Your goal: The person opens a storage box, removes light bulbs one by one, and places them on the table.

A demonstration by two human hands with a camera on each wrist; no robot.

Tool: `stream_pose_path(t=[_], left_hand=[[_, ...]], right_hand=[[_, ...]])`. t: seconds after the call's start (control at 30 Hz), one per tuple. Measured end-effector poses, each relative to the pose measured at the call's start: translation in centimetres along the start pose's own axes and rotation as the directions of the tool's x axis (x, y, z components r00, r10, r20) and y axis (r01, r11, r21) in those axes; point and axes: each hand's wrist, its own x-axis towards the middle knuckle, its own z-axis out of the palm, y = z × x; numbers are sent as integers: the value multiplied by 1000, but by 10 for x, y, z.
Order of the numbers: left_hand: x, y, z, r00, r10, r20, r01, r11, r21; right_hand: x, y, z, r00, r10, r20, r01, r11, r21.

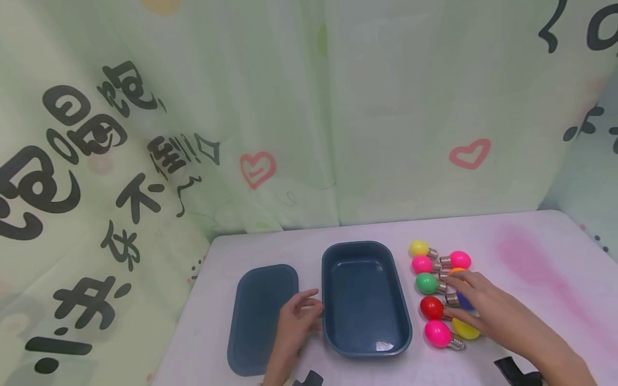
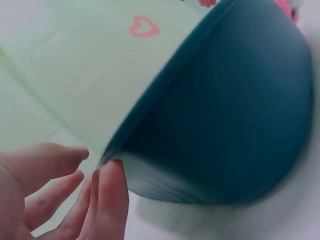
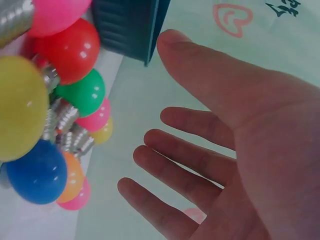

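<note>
A deep dark-blue container (image 1: 367,300) stands mid-table with its inside bare. At its left side is my left hand (image 1: 298,317), fingers loosely bent; in the left wrist view a fingertip (image 2: 112,175) is right at the container's rim (image 2: 150,100), the thumb apart from it. My right hand (image 1: 483,305) hovers over several coloured light bulbs, fingers spread, with nothing in its grasp in the right wrist view. Below it lie a blue bulb (image 1: 465,301) and a yellow bulb (image 1: 466,329), both partly covered. A red bulb (image 1: 431,308) and a green bulb (image 1: 426,283) lie just left.
A flat blue lid (image 1: 260,321) lies left of the container, partly behind the left hand. Pink bulbs (image 1: 438,333) lie at the near and far ends of the bulb group. A printed curtain (image 1: 386,134) hangs behind the white table (image 1: 531,268).
</note>
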Motion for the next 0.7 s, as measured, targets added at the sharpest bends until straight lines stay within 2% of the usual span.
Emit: stream_pose_path(t=[0.1,0.23,0.33,0.4,0.5,0.6,0.7], left_hand=[[0,4,-1,999,24,-24,-23,999,24],[-1,13,0,997,65,-40,-63,996,56],[-2,20,1,992,119,-49,-113,988,102],[-4,25,4,984,169,-58,-158,975,159],[-6,28,8,968,240,-66,-215,939,269],[-8,29,12,950,306,-65,-262,890,372],[-9,29,15,928,369,-57,-298,823,484]], right_hand=[[2,-7,-3,1000,-17,-18,17,999,45],[7,-19,-9,1000,-2,-9,3,995,104],[11,-27,-13,1000,8,-9,-7,991,135],[13,-34,-15,1000,0,-26,3,990,143],[15,-42,-15,997,-32,-73,42,990,137],[16,-49,-12,989,-69,-128,83,990,110],[19,-54,-7,986,-79,-149,91,993,79]])
